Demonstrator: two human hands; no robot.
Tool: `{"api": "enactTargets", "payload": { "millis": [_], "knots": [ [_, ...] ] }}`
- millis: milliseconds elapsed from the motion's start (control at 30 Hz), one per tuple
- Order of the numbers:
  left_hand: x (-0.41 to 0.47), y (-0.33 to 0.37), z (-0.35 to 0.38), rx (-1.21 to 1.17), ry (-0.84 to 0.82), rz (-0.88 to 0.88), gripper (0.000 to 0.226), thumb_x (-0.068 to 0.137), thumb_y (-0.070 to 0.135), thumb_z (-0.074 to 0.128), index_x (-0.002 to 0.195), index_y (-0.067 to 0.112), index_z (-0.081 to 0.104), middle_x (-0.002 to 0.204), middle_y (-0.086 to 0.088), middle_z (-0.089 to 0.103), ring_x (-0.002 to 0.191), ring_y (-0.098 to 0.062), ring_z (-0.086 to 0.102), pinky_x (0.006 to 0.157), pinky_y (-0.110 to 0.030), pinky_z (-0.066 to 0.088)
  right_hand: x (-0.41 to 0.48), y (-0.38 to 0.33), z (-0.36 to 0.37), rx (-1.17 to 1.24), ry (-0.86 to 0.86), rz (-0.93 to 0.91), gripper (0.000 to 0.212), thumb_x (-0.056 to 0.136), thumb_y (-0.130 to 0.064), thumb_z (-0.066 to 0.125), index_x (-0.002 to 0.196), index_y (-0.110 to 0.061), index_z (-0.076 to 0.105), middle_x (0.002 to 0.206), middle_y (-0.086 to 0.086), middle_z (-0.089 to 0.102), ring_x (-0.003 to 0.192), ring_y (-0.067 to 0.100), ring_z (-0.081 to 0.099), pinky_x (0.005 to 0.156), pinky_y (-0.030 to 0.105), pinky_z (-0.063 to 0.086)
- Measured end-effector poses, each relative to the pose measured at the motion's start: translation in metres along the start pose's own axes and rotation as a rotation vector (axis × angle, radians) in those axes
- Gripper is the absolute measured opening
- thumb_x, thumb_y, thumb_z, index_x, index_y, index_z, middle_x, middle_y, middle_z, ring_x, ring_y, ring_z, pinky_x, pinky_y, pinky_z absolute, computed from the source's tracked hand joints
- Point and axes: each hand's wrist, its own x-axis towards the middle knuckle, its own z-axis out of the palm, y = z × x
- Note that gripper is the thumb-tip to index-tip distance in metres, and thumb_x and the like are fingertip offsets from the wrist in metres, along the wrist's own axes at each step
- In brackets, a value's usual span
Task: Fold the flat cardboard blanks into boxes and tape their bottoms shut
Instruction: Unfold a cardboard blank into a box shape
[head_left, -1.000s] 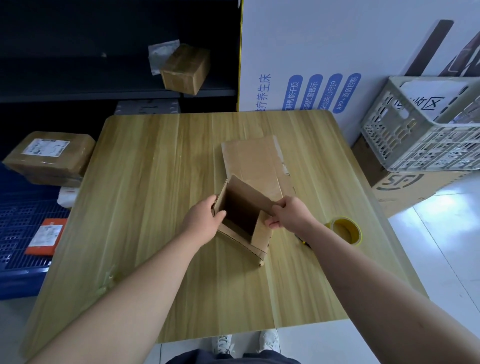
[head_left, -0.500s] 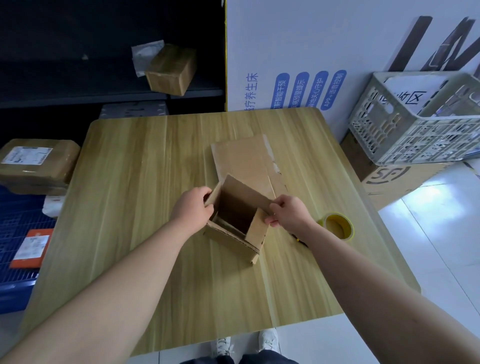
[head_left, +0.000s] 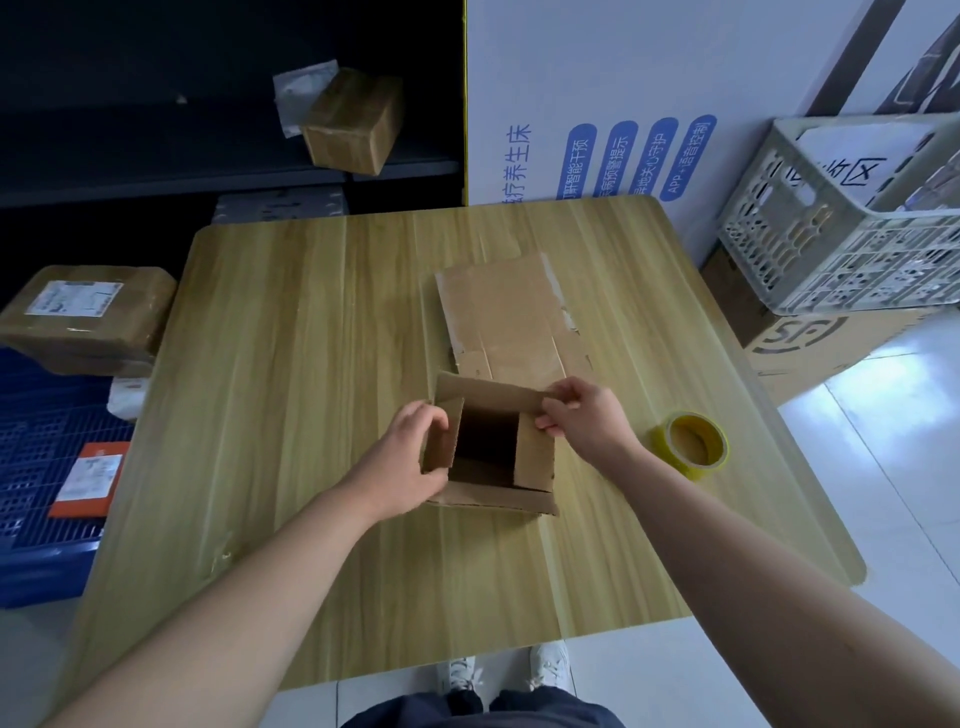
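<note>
**On the wooden table, a box stands open between two hands**

At the far left, off the table, a brown taped parcel with a white label sits above a blue slatted pallet, and an orange packet lies on the slats. Further back, on a dark shelf, a smaller taped parcel rests tilted on one edge.

Near the middle of the table the left hand grips the left side flap of the cardboard box, its fingers curled over the flap's top edge. The box stands on the table with its open end up, the inside dark, its four flaps raised or splayed. Just behind it a flat cardboard blank lies on the tabletop, with strips of old tape along its edges; whether the two touch cannot be told.

The right hand pinches the right end of the box's far flap between thumb and curled fingers. To its right, near but apart from the box, a roll of yellowish clear tape lies flat on the table.

Beyond the table's right edge a grey plastic crate sits on a large printed carton, against a white board with blue lettering.
</note>
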Motion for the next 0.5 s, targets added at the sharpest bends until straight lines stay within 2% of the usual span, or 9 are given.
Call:
{"api": "enactTargets", "payload": {
  "millis": [100, 167, 233, 300, 367, 433, 500],
  "knots": [
    [0.002, 0.001, 0.000, -0.144, -0.075, -0.085, 0.038, 0.084, 0.029, 0.069, 0.112, 0.031, 0.044, 0.135, 0.009, 0.035, 0.123, -0.014, 0.040, 0.091, -0.027, 0.036, -0.013, 0.015, 0.005, 0.023, 0.050, -0.056, 0.039, 0.085, -0.010, 0.070, 0.121, -0.020, 0.058, 0.109, -0.001, 0.063, 0.091, 0.014, 0.066, 0.076, 0.027, 0.055],
    [0.004, 0.001, 0.000, -0.205, -0.040, -0.125, 0.029, 0.088, 0.042, 0.064, 0.107, 0.027, 0.049, 0.131, 0.014, 0.037, 0.120, -0.008, 0.036, 0.092, -0.029, 0.033, -0.019, 0.026, 0.008, 0.059, 0.086, -0.077, 0.053, 0.081, -0.011, 0.075, 0.128, -0.022, 0.054, 0.115, 0.001, 0.060, 0.094, 0.014, 0.064, 0.074, 0.025, 0.055],
    [0.007, -0.001, 0.001, -0.214, 0.043, -0.166, 0.027, 0.090, 0.045, 0.059, 0.100, 0.020, 0.052, 0.125, 0.014, 0.045, 0.117, -0.008, 0.041, 0.087, -0.029, 0.036, -0.024, 0.034, 0.009, 0.030, 0.096, -0.030, 0.062, 0.080, -0.019, 0.079, 0.133, -0.026, 0.049, 0.116, 0.000, 0.056, 0.096, 0.014, 0.060, 0.074, 0.023, 0.052],
    [0.010, -0.005, 0.004, -0.309, 0.101, -0.229, 0.026, 0.090, 0.038, 0.064, 0.091, 0.014, 0.053, 0.114, 0.006, 0.060, 0.109, -0.018, 0.056, 0.076, -0.030, 0.042, -0.025, 0.041, 0.008, 0.032, 0.062, 0.071, 0.061, 0.081, -0.029, 0.078, 0.134, -0.028, 0.048, 0.115, -0.001, 0.054, 0.099, 0.015, 0.057, 0.077, 0.027, 0.049],
    [0.013, -0.007, 0.008, -0.476, 0.113, -0.300, 0.025, 0.086, 0.031, 0.071, 0.084, 0.015, 0.051, 0.103, -0.002, 0.068, 0.095, -0.029, 0.065, 0.074, -0.034, 0.048, -0.023, 0.046, 0.008, 0.116, 0.005, 0.145, 0.056, 0.082, -0.034, 0.076, 0.132, -0.026, 0.053, 0.108, 0.000, 0.057, 0.095, 0.017, 0.058, 0.076, 0.030, 0.048],
    [0.014, -0.009, 0.009, -0.504, 0.111, -0.305, 0.026, 0.084, 0.026, 0.074, 0.083, 0.017, 0.050, 0.101, -0.003, 0.068, 0.079, -0.024, 0.064, 0.069, -0.032, 0.048, -0.022, 0.049, 0.010, 0.194, -0.042, 0.163, 0.050, 0.086, -0.032, 0.072, 0.132, -0.024, 0.054, 0.097, 0.003, 0.061, 0.084, 0.016, 0.059, 0.067, 0.026, 0.047],
    [0.012, -0.007, 0.011, -0.441, 0.122, -0.277, 0.026, 0.084, 0.021, 0.073, 0.084, 0.014, 0.049, 0.101, 0.000, 0.062, 0.076, -0.013, 0.053, 0.065, -0.018, 0.038, -0.024, 0.050, 0.012, 0.240, -0.060, 0.164, 0.044, 0.090, -0.030, 0.067, 0.132, -0.025, 0.053, 0.097, 0.004, 0.065, 0.083, 0.017, 0.062, 0.062, 0.025, 0.047]
  ]
}}
